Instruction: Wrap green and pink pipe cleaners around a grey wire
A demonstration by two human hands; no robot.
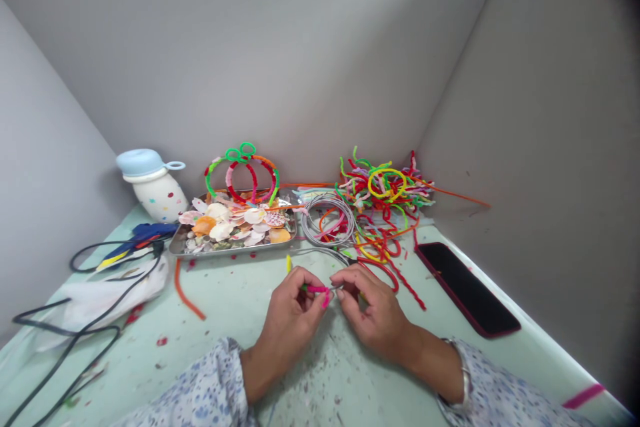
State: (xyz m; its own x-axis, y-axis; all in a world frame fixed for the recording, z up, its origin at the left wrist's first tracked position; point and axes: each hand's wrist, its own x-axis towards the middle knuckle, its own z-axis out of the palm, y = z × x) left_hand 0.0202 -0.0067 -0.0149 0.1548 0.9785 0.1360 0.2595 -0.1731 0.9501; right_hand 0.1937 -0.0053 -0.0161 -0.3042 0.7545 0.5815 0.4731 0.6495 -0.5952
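Observation:
My left hand (pixel 293 310) is closed in a pinch on a bright pink pipe cleaner (pixel 326 298), with a bit of green showing beside it. Close by on the right, my right hand (pixel 375 310) pinches the end of a thin grey wire (pixel 336 287) that meets the pink piece. Just beyond the hands lies a coil of grey wire (pixel 306 235). A yellow tip (pixel 289 263) sticks up behind my left hand. Dark-centred red scissor handles (pixel 385 270) appear behind my right hand, partly covered.
A metal tray (pixel 233 252) of shells stands at the back, pipe-cleaner rings (pixel 255 180) above it. Colourful pipe cleaners (pixel 373 180) are heaped back right. A phone (pixel 467 287) lies right; a white bottle (pixel 159 197) and black cable (pixel 75 333) are left. Grey walls border the table.

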